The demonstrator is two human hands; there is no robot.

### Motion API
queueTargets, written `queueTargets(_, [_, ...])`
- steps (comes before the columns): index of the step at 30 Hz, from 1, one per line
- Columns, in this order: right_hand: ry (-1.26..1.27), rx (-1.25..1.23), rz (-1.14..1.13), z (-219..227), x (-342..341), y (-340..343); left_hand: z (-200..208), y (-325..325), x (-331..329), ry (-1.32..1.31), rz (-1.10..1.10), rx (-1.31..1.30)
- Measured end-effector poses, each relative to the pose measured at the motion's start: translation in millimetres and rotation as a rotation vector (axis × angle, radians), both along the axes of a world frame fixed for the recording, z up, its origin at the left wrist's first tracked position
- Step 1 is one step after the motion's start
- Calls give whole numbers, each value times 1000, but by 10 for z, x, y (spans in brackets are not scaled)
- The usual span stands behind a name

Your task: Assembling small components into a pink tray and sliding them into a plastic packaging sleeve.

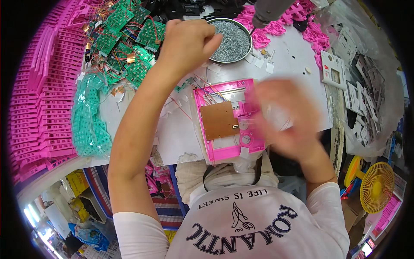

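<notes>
My left hand [187,45] is closed, its fingers curled down at the left rim of a round metal bowl of small silver screws [230,41]. Whatever its fingertips may hold is hidden. My right hand [286,116] is smeared by motion at the right side of a pink plastic housing [230,153]; its fingers cannot be made out. The housing lies open on the white tabletop in front of me. Inside it sits a brown circuit board [219,120] with a small switch at its right edge, and thin coloured wires run out at the upper left.
Green circuit boards with wires [116,36] and a bag of teal plastic parts [90,118] lie left, beside stacked pink housings [41,99]. A dark electric screwdriver [265,15] hangs past the bowl, near pink rings [276,28]. White panels [366,95] fill a bag at right.
</notes>
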State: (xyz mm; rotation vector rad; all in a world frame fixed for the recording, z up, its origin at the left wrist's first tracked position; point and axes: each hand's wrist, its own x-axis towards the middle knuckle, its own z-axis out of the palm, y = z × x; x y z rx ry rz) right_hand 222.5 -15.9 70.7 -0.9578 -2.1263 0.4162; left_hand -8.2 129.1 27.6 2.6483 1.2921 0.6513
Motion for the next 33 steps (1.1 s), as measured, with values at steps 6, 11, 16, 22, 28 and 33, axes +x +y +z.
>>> queueTargets(6, [1006,-343,-194,721,-257,1132,135,-1028,59,-308,-158,-83])
queueTargets(11, [904,-856,415,618,-182,981,-59,-1387,64,-446,-50,-252])
queueTargets(16, [1018,-500,629,119,-362,574,-93,-1465,36,-534,-28,-272])
queueTargets(22, [964,-501,524,152,-380,386,-100,-1464,67,-633,-42,-276])
queueTargets(28, [922,-470,383,184,-303,347,23,-1281,140,-466,-93,-93])
queueTargets(33, [1058,-400,249,92,-248,543,-113,-203,18,-229,-21,-15])
